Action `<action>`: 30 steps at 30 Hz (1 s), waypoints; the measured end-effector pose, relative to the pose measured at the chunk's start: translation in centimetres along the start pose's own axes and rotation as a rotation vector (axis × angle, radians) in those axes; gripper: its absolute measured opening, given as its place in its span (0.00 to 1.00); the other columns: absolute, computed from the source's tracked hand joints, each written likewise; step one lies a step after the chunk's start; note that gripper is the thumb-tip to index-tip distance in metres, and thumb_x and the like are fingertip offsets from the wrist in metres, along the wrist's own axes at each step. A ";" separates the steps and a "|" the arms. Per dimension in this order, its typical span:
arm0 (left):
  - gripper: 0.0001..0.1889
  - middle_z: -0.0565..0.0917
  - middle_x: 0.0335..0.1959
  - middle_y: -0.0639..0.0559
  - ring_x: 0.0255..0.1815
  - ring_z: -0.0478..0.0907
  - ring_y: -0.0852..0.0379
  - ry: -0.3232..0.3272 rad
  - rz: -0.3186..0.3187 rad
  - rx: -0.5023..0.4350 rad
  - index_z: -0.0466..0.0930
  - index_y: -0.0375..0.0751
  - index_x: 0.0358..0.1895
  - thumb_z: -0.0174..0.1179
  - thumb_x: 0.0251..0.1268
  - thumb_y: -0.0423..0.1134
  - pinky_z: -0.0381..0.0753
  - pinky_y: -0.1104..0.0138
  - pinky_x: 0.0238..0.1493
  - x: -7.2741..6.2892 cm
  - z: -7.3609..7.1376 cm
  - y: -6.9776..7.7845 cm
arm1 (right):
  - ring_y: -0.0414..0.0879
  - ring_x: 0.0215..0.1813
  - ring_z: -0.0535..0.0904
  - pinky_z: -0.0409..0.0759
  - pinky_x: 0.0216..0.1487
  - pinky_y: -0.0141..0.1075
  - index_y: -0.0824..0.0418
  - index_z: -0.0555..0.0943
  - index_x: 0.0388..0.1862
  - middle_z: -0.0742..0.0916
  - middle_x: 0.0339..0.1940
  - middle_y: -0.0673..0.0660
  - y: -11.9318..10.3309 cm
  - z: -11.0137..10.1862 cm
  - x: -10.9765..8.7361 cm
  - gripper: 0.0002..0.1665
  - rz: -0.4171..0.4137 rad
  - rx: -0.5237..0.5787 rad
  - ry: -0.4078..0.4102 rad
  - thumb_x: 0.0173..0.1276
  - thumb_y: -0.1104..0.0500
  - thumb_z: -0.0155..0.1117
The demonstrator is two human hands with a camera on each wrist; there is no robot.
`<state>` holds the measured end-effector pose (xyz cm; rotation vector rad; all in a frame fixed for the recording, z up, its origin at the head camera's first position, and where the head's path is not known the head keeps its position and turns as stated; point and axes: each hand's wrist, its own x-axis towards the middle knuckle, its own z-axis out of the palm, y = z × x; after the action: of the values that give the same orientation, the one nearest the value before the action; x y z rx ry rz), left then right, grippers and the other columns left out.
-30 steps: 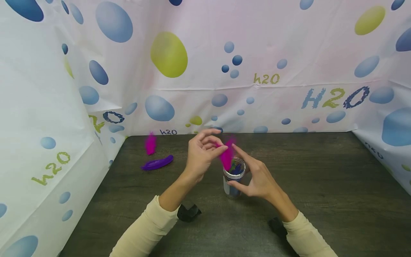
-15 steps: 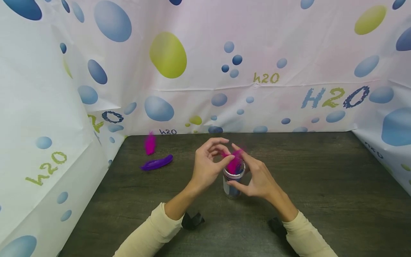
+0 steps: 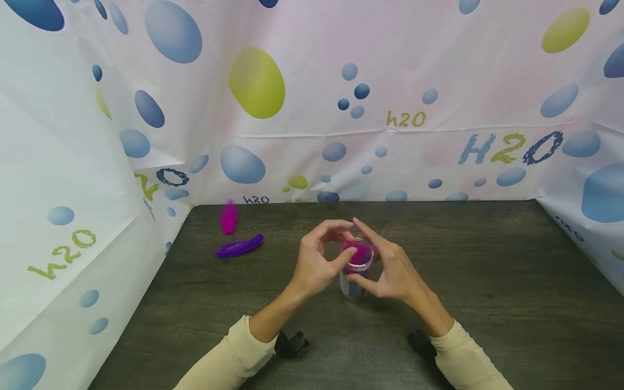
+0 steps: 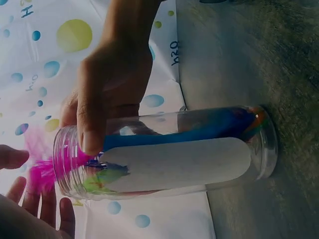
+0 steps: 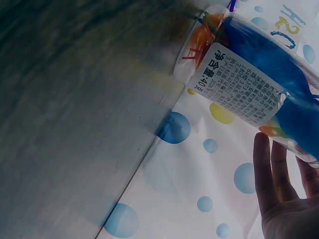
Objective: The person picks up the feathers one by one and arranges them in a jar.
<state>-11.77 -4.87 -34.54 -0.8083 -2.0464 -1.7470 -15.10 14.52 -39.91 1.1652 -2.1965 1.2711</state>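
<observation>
A clear screw-neck jar [image 3: 354,284] stands upright on the dark table, uncapped, with blue, green and orange feathers inside. My right hand [image 3: 397,271] holds it near the neck, thumb in front; in the left wrist view that thumb [image 4: 91,134] presses the jar's wall. A fluffy magenta feather [image 3: 359,253] is partly down in the mouth, its tuft sticking out in the left wrist view. Around that tuft is my left hand [image 3: 319,260], thumb and fingers apart and touching it. Right-hand fingers [image 5: 266,174] reach along the jar's label side in the right wrist view.
Left on the table lie another magenta feather [image 3: 228,218] and a purple feather [image 3: 239,247]. Black straps [image 3: 291,344] hang below the wrists. A white bubble-print sheet [image 3: 302,70] rises behind the table and at both sides.
My left hand has moved right and down to the jar's mouth, and the magenta feather has sunk into it. The left thumb and fingers have spread apart. The right hand keeps its place.
</observation>
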 end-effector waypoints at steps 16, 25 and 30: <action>0.18 0.89 0.35 0.43 0.36 0.86 0.48 -0.043 0.015 0.251 0.81 0.30 0.54 0.71 0.61 0.23 0.88 0.56 0.46 0.1 -0.6 0.0 | 0.43 0.38 0.85 0.87 0.32 0.33 0.64 0.63 0.80 0.88 0.49 0.58 -0.1 0.0 0.1 0.62 -0.006 0.006 0.000 0.48 0.57 0.84; 0.22 0.88 0.30 0.49 0.39 0.86 0.52 -0.135 0.021 0.304 0.80 0.32 0.56 0.71 0.58 0.25 0.86 0.59 0.50 0.2 -1.1 0.5 | 0.42 0.38 0.85 0.87 0.33 0.34 0.63 0.62 0.81 0.88 0.49 0.59 0.0 -0.1 0.0 0.61 0.003 0.005 -0.006 0.52 0.53 0.83; 0.22 0.87 0.37 0.47 0.46 0.79 0.49 -0.108 0.051 0.358 0.82 0.33 0.56 0.73 0.56 0.29 0.83 0.59 0.51 0.3 -1.2 0.5 | 0.44 0.38 0.86 0.87 0.33 0.33 0.63 0.62 0.81 0.88 0.49 0.59 0.2 0.0 0.0 0.62 -0.007 0.004 -0.002 0.50 0.56 0.84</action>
<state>-11.81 -5.90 -33.72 -0.8442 -2.2953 -1.2791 -15.20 14.54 -40.05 1.1755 -2.1899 1.2724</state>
